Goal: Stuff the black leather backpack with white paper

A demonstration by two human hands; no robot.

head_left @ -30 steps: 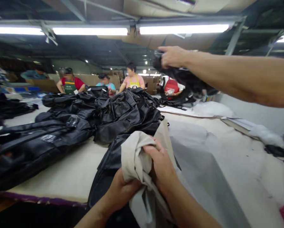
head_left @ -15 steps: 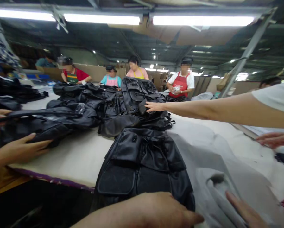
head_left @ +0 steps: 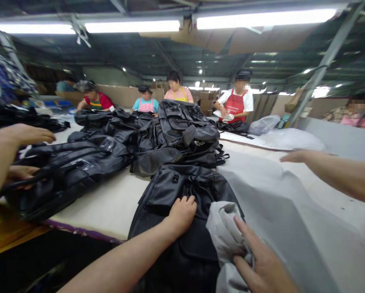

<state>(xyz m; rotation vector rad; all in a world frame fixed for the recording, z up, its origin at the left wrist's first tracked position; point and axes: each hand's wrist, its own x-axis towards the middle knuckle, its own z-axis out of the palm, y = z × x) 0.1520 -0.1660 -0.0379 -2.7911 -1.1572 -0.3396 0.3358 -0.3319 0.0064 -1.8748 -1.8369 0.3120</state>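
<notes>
A black leather-look backpack (head_left: 182, 203) lies flat on the table's near edge, front up, its flap and snap stud facing away and its lower part hanging over the edge. A crumpled pale grey cloth bag (head_left: 228, 240) rests against its right side, bunched and partly overlapping it

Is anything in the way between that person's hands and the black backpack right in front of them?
Nothing visible is. The left hand already rests directly on the black backpack. The right hand holds a bunched grey cloth that lies against the backpack's right edge, so there only the cloth sits between hand and bag.
</notes>
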